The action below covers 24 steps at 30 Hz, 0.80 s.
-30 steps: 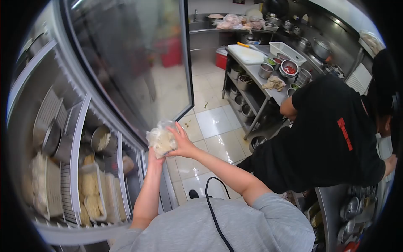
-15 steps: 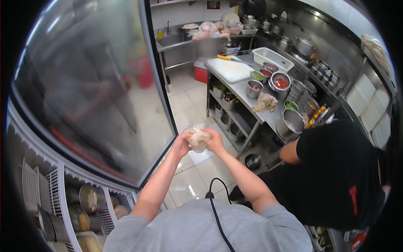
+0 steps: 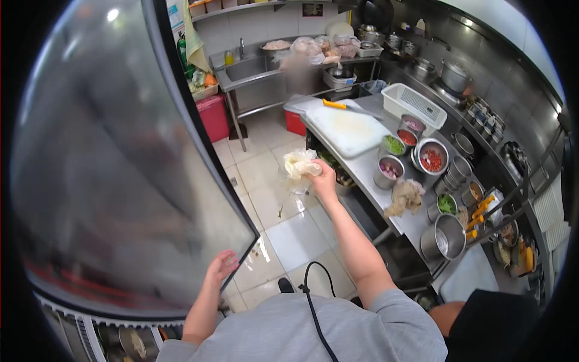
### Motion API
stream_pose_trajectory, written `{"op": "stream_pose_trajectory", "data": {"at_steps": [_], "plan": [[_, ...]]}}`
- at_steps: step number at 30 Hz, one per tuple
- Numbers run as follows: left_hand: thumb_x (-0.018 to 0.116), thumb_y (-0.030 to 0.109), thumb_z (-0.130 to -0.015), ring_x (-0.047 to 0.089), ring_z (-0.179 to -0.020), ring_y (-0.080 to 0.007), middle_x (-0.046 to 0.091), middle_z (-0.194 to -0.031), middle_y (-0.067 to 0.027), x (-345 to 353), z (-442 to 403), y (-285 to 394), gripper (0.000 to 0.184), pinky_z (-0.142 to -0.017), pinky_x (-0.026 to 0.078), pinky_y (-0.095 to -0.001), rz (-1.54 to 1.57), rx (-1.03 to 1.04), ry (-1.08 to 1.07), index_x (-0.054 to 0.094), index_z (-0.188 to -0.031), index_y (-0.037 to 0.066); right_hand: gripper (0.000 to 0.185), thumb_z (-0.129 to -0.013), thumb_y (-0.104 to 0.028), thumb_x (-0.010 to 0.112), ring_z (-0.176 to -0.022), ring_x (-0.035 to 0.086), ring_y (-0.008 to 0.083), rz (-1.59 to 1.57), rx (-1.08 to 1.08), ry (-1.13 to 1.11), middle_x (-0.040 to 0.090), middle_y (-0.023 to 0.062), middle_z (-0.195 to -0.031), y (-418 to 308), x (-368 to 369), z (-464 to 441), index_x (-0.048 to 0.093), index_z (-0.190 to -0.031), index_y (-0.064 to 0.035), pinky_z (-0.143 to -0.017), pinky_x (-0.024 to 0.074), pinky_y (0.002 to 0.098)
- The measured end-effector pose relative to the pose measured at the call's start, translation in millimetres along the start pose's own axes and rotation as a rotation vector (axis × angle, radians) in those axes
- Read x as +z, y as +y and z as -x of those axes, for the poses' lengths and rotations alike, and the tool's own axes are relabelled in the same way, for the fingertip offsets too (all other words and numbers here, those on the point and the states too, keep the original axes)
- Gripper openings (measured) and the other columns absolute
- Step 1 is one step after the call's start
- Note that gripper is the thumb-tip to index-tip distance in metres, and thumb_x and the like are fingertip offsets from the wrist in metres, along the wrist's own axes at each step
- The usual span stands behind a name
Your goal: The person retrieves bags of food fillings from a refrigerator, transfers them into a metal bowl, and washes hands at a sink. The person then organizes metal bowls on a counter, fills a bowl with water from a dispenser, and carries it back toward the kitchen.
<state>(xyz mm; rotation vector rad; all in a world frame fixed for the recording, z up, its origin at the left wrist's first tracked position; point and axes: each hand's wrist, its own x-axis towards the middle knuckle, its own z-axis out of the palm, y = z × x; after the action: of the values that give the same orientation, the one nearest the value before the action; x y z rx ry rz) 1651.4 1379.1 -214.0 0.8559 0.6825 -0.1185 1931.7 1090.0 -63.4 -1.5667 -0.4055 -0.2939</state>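
My right hand (image 3: pixel 324 177) is out in front of me, closed on a crumpled clear plastic bag (image 3: pixel 299 168) with something pale in it that I cannot make out. The bag hangs above the tiled floor, left of the steel table. My left hand (image 3: pixel 223 264) is lower and to the left, at the edge of the glass door (image 3: pixel 139 181). Its fingers are stretched out with nothing in them. I cannot tell whether it touches the door.
A steel table (image 3: pixel 395 222) on the right holds a white cutting board (image 3: pixel 347 128), a yellow-handled knife (image 3: pixel 335 104), a white basket (image 3: pixel 416 108) and several metal bowls. Behind stands a sink (image 3: pixel 247 67). A person in black (image 3: pixel 494 326) is at lower right.
My left hand has let go of the bag and moved down left to the door. My right hand carries the bag up and right. The door has swung further closed; the person has shifted down right.
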Motion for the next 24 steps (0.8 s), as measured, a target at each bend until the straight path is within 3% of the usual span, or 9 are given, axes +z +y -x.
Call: {"op": "stream_pose_trajectory", "data": {"at_steps": [6,9,13,15,17,19,24], "plan": [[0.055,0.017,-0.077,0.05,-0.09,-0.023,0.051,-0.098,-0.0078,128,-131,52,0.027,-0.078,0.042,-0.0365,-0.098,-0.066,-0.138,0.047,-0.1,0.007,0.03,-0.057,-0.002,0.067,-0.081,0.056,0.0181,0.095,-0.159,0.11,0.059,0.0088,-0.085,13,-3,-99,0.058,-0.086,-0.0026,-0.073,0.0426,0.0267],[0.054,0.016,-0.076,0.05,-0.085,-0.0211,0.051,-0.093,-0.0066,192,-186,81,0.025,-0.075,0.043,-0.0339,-0.164,-0.088,-0.159,0.048,-0.098,0.006,0.028,-0.06,0.001,0.065,-0.079,0.054,0.0131,0.142,-0.178,0.207,0.058,0.0041,-0.085,27,-41,-138,0.058,-0.087,-0.0039,-0.072,0.0426,0.0244],[0.054,0.016,-0.075,0.048,-0.092,-0.0237,0.05,-0.099,-0.0075,257,-282,120,0.025,-0.077,0.041,-0.039,-0.251,-0.025,-0.165,0.048,-0.098,0.007,0.027,-0.062,0.002,0.066,-0.078,0.052,0.0108,0.09,-0.171,0.351,0.058,0.0032,-0.085,49,-108,-206,0.057,-0.088,-0.0023,-0.07,0.0427,0.0231],[0.053,0.015,-0.075,0.048,-0.088,-0.0226,0.05,-0.096,-0.0067,279,-334,147,0.024,-0.074,0.042,-0.0377,-0.295,0.028,-0.113,0.049,-0.097,0.008,0.026,-0.063,0.003,0.065,-0.076,0.052,0.0099,0.032,-0.212,0.428,0.058,0.0026,-0.083,50,-127,-244,0.057,-0.087,-0.0013,-0.069,0.0421,0.0221],[0.052,0.015,-0.075,0.048,-0.083,-0.0216,0.05,-0.093,-0.0058,283,-377,159,0.022,-0.07,0.042,-0.0364,-0.337,0.083,-0.05,0.05,-0.096,0.009,0.026,-0.063,0.004,0.065,-0.075,0.052,0.0096,0.055,-0.246,0.453,0.057,0.0023,-0.082,60,-143,-281,0.057,-0.086,-0.0014,-0.069,0.0418,0.0218],[0.053,0.018,-0.073,0.047,-0.08,-0.0213,0.049,-0.094,-0.0055,272,-416,177,0.025,-0.066,0.042,-0.0353,-0.435,0.097,0.171,0.049,-0.096,0.011,0.025,-0.062,0.004,0.065,-0.074,0.051,0.0093,0.063,-0.279,0.492,0.057,0.002,-0.081,75,-152,-325,0.057,-0.086,-0.0015,-0.068,0.0415,0.0214],[0.054,0.023,-0.071,0.046,-0.075,-0.019,0.047,-0.087,-0.0057,180,-463,220,0.027,-0.061,0.042,-0.0341,-0.431,0.047,0.452,0.049,-0.095,0.011,0.021,-0.062,0.005,0.064,-0.071,0.05,0.0082,0.147,-0.229,0.56,0.056,0.0005,-0.075,120,-148,-428,0.057,-0.08,-0.002,-0.065,0.041,0.0209]]}}
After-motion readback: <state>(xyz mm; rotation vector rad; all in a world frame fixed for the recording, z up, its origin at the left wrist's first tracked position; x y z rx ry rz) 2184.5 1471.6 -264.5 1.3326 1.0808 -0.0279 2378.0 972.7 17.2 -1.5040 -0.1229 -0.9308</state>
